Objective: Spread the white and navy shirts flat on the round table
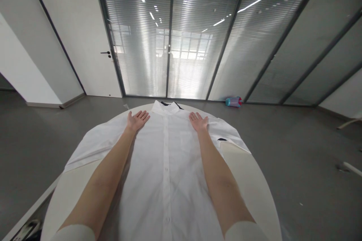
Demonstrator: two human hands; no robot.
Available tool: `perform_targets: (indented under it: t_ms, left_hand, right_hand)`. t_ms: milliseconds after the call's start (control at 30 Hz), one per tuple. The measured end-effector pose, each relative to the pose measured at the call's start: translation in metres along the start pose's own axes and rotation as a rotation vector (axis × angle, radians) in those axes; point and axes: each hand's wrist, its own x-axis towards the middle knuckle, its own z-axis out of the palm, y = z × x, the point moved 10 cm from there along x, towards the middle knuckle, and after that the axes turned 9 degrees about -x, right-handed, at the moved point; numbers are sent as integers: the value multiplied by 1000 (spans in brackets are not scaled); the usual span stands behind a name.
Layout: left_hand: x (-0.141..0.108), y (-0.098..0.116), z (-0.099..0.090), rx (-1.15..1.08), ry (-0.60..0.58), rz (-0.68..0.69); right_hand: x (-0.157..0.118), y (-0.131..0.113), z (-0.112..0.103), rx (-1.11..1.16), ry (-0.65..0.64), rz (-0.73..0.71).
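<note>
A white button-up shirt (149,165) lies spread front side up, its collar (165,108) at the far edge of a round pale table (254,180). Its sleeves reach out to both sides, with a dark spot showing by the right one. My left hand (137,120) is over the shirt's left shoulder, palm up and fingers stretched out. Over the right shoulder is my right hand (198,121), also palm up with fingers apart. Neither hand holds anything. Whether they touch the cloth I cannot tell.
Beyond the table stands a glass partition (192,45) with blinds, beside a white door (76,26). A blue and red bundle (233,101) sits on the grey floor (296,150) at the partition's foot. Pale furniture legs (352,167) show at far right.
</note>
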Motion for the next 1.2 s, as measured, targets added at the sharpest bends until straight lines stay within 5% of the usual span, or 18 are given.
perform_targets:
  t_ms: [200,400,600,700,800,900,1000,1100,1200]
  left_hand:
    - [-10,78,-40,-28,53,73]
    - [-33,144,-74,7,85,119]
    - [-64,201,-99,76,234,398]
    - [-79,222,-99,78,333,525]
    - [-78,214,-67,53,280,560]
    - [-67,157,-14,-46,75,469]
    - [-65,77,18,-114,-48,344]
    - [-68,12,12,-76,-16,204]
    - [-72,-5,-10,-37,43,101]
  right_hand:
    - [-2,-4,-55,355,110,130]
    - [-22,-18,-124,393,139,195]
    - [-55,-31,-252,337,513,66]
    - [-65,-49,-281,375,680,10]
    - [-56,-78,-244,426,632,-73]
    - [-41,-93,-139,550,322,-137]
    - [-48,-72,-28,507,102,-145]
    - [-64,-28,44,358,-17,-105]
    - [-73,3,57,306,-41,-46]
